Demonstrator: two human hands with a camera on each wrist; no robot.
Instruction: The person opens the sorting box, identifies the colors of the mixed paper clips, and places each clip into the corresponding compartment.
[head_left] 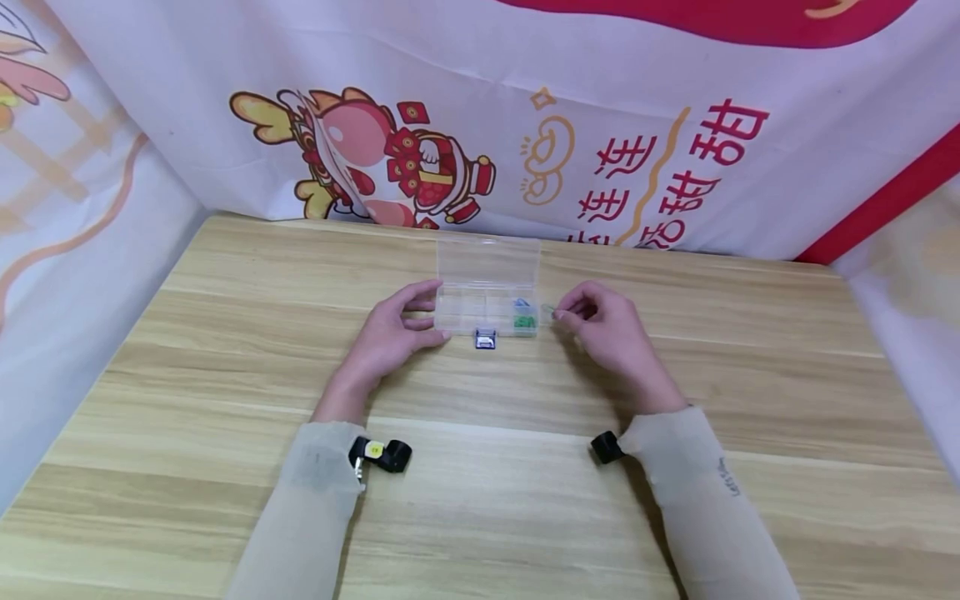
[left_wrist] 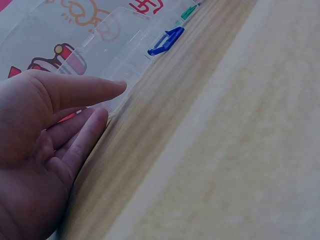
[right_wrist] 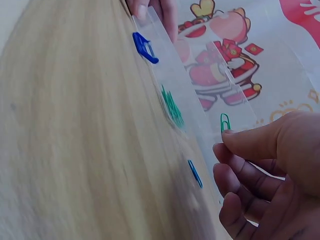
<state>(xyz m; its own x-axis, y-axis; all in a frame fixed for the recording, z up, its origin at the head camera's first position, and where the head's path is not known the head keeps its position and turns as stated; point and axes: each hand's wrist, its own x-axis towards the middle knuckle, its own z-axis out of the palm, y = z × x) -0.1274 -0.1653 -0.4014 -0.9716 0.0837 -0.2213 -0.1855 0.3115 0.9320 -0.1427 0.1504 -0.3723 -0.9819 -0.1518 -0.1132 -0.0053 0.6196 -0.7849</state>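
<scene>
A clear plastic compartment box [head_left: 461,310] stands on the table, its transparent lid [head_left: 487,260] raised at the back. My left hand [head_left: 392,329] holds the box's left end, thumb at the front corner and fingers behind. Just off the right end, my right hand [head_left: 603,325] pinches a green paper clip [right_wrist: 225,121] between thumb and index finger. Inside the box on the right, green paper clips [head_left: 525,322] lie in the front compartment and blue ones [head_left: 521,304] behind them. A blue latch [head_left: 485,339] sticks out from the box's front.
The wood-grain table [head_left: 480,500] spreads around the box and both forearms. Behind its back edge hangs a white cloth [head_left: 480,50] printed with a red cartoon figure and lettering. A black camera mount [head_left: 393,456] sits at my left wrist, another [head_left: 606,447] at my right.
</scene>
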